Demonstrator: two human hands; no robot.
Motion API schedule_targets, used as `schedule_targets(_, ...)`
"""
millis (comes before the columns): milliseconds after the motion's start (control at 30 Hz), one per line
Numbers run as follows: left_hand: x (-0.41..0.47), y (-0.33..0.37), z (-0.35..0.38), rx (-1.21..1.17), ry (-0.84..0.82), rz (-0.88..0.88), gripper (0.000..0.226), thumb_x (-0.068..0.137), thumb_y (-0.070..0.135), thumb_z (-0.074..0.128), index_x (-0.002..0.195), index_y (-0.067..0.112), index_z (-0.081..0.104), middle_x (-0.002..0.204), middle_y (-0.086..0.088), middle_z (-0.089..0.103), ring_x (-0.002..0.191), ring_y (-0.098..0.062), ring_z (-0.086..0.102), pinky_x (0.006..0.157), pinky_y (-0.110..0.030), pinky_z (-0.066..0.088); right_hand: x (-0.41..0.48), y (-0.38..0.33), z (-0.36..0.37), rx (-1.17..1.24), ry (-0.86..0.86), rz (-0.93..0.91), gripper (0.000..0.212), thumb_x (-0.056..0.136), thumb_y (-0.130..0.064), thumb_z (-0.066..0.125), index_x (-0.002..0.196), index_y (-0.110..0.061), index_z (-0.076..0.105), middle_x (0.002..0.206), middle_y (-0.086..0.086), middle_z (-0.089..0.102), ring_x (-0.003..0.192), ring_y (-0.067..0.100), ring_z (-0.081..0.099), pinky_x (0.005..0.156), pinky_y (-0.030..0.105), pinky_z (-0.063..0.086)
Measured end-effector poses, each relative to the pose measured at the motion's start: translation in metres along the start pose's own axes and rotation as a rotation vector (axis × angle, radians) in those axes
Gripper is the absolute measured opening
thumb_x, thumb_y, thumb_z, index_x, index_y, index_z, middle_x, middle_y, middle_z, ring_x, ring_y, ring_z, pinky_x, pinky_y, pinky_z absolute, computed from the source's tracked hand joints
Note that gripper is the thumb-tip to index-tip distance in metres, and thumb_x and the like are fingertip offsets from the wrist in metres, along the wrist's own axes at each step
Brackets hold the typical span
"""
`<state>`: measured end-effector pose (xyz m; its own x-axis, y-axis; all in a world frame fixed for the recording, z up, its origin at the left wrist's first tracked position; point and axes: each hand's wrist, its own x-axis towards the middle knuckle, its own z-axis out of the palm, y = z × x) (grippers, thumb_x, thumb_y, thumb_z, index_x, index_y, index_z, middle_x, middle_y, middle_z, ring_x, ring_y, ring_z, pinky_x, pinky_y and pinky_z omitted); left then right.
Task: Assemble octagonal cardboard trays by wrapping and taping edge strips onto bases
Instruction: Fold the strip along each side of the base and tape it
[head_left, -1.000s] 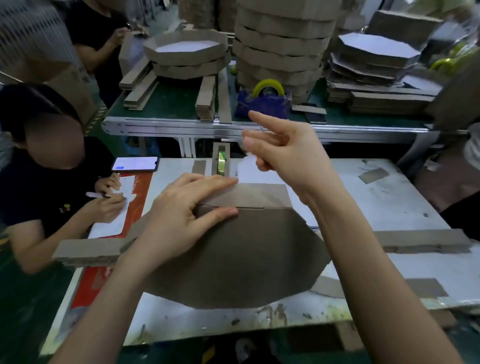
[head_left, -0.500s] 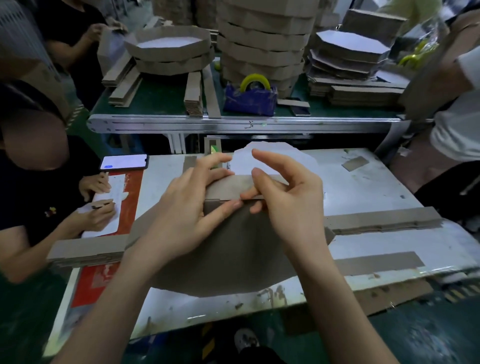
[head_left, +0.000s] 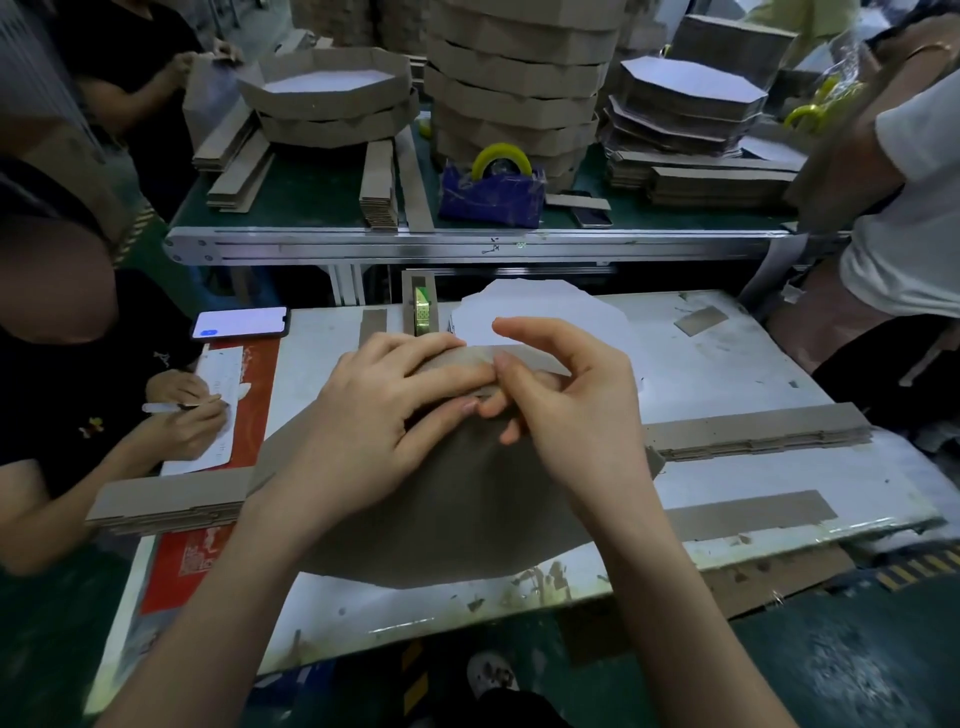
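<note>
The base (head_left: 457, 519) rests brown side up on the white surface (head_left: 727, 364), near its front edge. The strip (head_left: 753, 436) runs behind it, its ends lying flat to left and right and its middle raised against the base's far edge. The left grip (head_left: 363, 415) is clamped on that raised part, fingers laid over the top and thumb on the near side. The right grip (head_left: 571, 410) touches it, thumb and curled fingers pinching the strip, index finger lifted. A tape roll (head_left: 422, 312) stands beyond the hands.
</note>
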<state>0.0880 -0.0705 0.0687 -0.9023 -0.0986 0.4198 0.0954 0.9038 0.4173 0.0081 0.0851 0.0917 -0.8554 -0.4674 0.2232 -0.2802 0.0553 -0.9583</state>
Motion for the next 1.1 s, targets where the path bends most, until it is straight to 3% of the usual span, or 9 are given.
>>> schedule_targets(100, 0.000, -0.001, 0.002, 0.024, -0.009, -0.002, 0.043, 0.096, 0.047, 0.035, 0.134, 0.037, 0.054, 0.135, -0.001, 0.056, 0.119, -0.025, 0.049, 0.091, -0.051, 0.046, -0.002, 0.001, -0.002, 0.004, -0.044, 0.007, 0.025, 0.094, -0.009, 0.065, 0.105, -0.031, 0.068, 0.059, 0.001, 0.070, 0.051, 0.015, 0.067, 0.051, 0.022, 0.052)
schedule_targets(267, 0.002, -0.005, 0.001, -0.014, -0.013, -0.009, 0.040, 0.096, 0.049, 0.035, 0.136, 0.044, 0.039, 0.137, 0.001, 0.054, 0.121, -0.023, 0.047, 0.094, -0.053, 0.045, -0.008, 0.007, -0.004, 0.098, -0.097, 0.052, 0.032, 0.090, 0.001, 0.067, 0.103, -0.028, 0.066, 0.074, -0.005, 0.074, 0.067, 0.012, 0.073, 0.049, 0.021, 0.053)
schedule_targets(400, 0.002, -0.006, 0.001, -0.023, -0.024, -0.004, 0.040, 0.096, 0.047, 0.035, 0.136, 0.047, 0.039, 0.139, 0.002, 0.053, 0.121, -0.023, 0.046, 0.095, -0.053, 0.044, -0.007, 0.011, -0.005, 0.104, -0.125, 0.030, 0.035, 0.091, 0.001, 0.067, 0.111, -0.027, 0.064, 0.079, -0.002, 0.074, 0.064, 0.015, 0.072, 0.050, 0.020, 0.053)
schedule_targets(600, 0.004, -0.004, -0.003, -0.061, -0.016, -0.018, 0.037, 0.095, 0.051, 0.037, 0.131, 0.055, 0.043, 0.137, 0.007, 0.053, 0.120, -0.016, 0.044, 0.096, -0.049, 0.043, -0.006, 0.021, -0.010, -0.014, -0.133, -0.009, 0.039, 0.090, -0.007, 0.070, 0.116, -0.036, 0.064, 0.062, -0.003, 0.071, 0.050, 0.011, 0.066, 0.054, 0.016, 0.051)
schedule_targets(667, 0.005, -0.002, -0.003, -0.086, 0.011, -0.038, 0.034, 0.093, 0.055, 0.040, 0.126, 0.055, 0.048, 0.134, 0.008, 0.056, 0.120, -0.015, 0.046, 0.095, -0.051, 0.043, -0.007, 0.026, -0.011, -0.108, -0.099, -0.041, 0.041, 0.089, -0.014, 0.073, 0.123, -0.035, 0.066, 0.073, -0.005, 0.075, 0.043, 0.009, 0.061, 0.054, 0.014, 0.049)
schedule_targets(767, 0.011, 0.007, 0.000, -0.082, 0.088, -0.064, 0.032, 0.088, 0.059, 0.045, 0.115, 0.049, 0.058, 0.123, 0.005, 0.065, 0.113, -0.019, 0.054, 0.091, -0.052, 0.045, -0.007, 0.027, -0.012, -0.291, -0.032, -0.175, 0.043, 0.087, -0.021, 0.076, 0.129, -0.028, 0.066, 0.119, -0.010, 0.072, 0.077, 0.006, 0.071, 0.074, 0.025, 0.058)
schedule_targets(867, 0.016, 0.011, 0.002, -0.026, 0.115, -0.064, 0.032, 0.086, 0.058, 0.047, 0.113, 0.044, 0.059, 0.117, 0.000, 0.068, 0.105, -0.024, 0.059, 0.085, -0.049, 0.048, -0.007, 0.027, -0.018, -0.588, -0.101, -0.289, 0.056, 0.085, -0.018, 0.075, 0.137, -0.030, 0.059, 0.137, -0.016, 0.059, 0.118, 0.007, 0.061, 0.100, 0.032, 0.051)
schedule_targets(967, 0.015, 0.007, 0.000, 0.061, 0.057, -0.018, 0.036, 0.088, 0.057, 0.042, 0.120, 0.045, 0.053, 0.122, -0.005, 0.065, 0.106, -0.028, 0.059, 0.083, -0.047, 0.049, -0.003, 0.022, -0.029, -0.426, -0.089, -0.281, 0.038, 0.088, -0.017, 0.072, 0.125, -0.026, 0.069, 0.125, -0.018, 0.066, 0.111, -0.001, 0.062, 0.086, 0.019, 0.052)
schedule_targets(1100, 0.016, 0.001, -0.003, 0.206, -0.071, 0.057, 0.041, 0.093, 0.058, 0.034, 0.133, 0.053, 0.042, 0.132, -0.007, 0.057, 0.111, -0.029, 0.055, 0.085, -0.045, 0.046, 0.019, 0.019, -0.052, -0.352, 0.165, -0.315, 0.017, 0.095, -0.014, 0.063, 0.105, -0.022, 0.075, 0.094, -0.015, 0.071, 0.072, 0.004, 0.063, 0.062, 0.008, 0.043)
